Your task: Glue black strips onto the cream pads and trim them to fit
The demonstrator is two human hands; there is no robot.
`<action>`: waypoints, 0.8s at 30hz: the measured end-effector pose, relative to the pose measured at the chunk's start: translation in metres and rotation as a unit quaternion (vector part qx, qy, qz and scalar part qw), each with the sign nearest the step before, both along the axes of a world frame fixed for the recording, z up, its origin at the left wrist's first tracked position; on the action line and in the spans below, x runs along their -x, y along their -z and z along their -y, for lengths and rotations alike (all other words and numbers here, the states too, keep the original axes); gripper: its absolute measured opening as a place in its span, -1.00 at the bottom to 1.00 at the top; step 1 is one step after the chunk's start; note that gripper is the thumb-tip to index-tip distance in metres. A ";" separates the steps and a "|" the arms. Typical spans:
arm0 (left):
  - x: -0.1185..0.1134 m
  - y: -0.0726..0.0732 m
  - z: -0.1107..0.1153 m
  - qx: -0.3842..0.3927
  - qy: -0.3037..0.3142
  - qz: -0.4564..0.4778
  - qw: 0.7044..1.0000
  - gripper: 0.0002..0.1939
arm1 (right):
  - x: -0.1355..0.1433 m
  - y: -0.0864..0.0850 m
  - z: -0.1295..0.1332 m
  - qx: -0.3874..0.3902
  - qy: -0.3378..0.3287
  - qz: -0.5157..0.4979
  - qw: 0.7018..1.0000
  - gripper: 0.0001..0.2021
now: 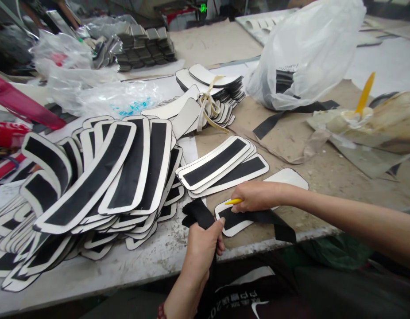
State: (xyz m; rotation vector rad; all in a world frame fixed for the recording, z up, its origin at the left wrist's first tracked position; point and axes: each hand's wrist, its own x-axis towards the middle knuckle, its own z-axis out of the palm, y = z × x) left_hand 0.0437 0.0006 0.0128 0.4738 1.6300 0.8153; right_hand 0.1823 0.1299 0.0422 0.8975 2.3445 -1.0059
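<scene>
My right hand [253,197] is closed round a yellow tool [234,201] and presses on a black strip [266,216]. That strip lies over a white curved piece [236,228] at the table's front edge, and its far end hangs to the right. My left hand [206,237] is closed on a bunch of black strips [200,212], with its fingertips at the left end of the white piece. Just behind my hands, several white pieces with black centres [216,164] lie overlapped. A plain white piece [288,178] is partly hidden under my right forearm.
A large heap of black-and-white pieces [121,168] covers the table's left side. Behind it are a tied stack [213,82] and clear plastic bags [68,84]. A white bag [307,48] stands at the back right, near a wrapped container [387,117] with a yellow handle [365,94].
</scene>
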 end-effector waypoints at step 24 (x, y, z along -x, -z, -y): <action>0.005 -0.001 0.005 -0.008 -0.012 -0.056 0.998 -0.55 | -0.111 -0.036 0.001 -0.043 0.149 0.027 0.988 -0.77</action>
